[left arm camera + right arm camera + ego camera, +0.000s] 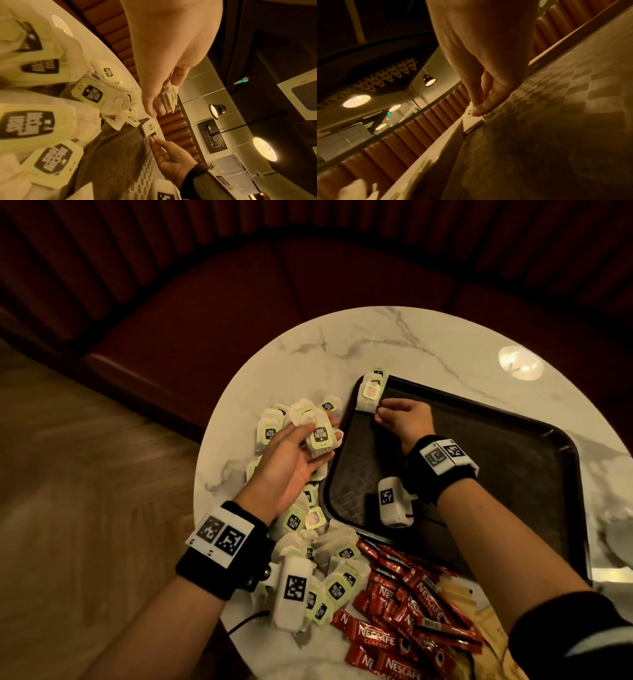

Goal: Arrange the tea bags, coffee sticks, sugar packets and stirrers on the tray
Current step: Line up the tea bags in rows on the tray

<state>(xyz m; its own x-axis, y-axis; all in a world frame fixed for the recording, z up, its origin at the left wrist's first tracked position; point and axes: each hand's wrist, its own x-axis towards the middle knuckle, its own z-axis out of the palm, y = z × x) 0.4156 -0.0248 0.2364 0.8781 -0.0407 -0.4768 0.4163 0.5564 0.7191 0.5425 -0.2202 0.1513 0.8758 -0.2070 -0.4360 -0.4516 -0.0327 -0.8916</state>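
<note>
Your left hand [291, 453] is palm up over the counter's [342, 344] left side, fingers curled round a few tea bags [320, 436]. Your right hand [404, 419] reaches into the tray's [513, 467] far left corner, fingertips [477, 112] pinching a small row of bags [371, 392] leaning on the rim. More tea bags lie heaped [329, 570] along the counter's left edge beside the tray. Coffee sticks [404, 611] are piled at the near edge, with pale stirrers [459, 594] just beside them.
</note>
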